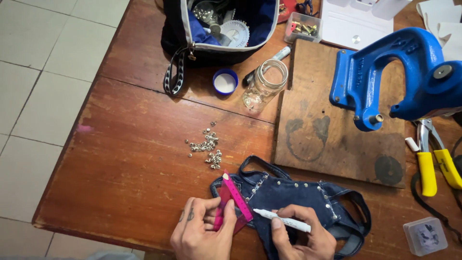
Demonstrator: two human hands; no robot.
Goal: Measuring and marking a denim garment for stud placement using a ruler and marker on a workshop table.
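Left hand pins a pink ruler on the half-studded denim piece, right hand gripping a white marker beside it, marking underway

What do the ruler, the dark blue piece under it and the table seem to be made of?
Ruler: likely translucent pink plastic, since it lets light through. Dark blue piece: denim-like cloth, with pale stitching and small shiny metal-looking studs. Table: worn reddish-brown wood, showing plank seams and scuffs.

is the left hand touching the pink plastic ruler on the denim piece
Touching: in the head view the left hand pinches the pink plastic ruler between its fingers, over the dark denim piece.
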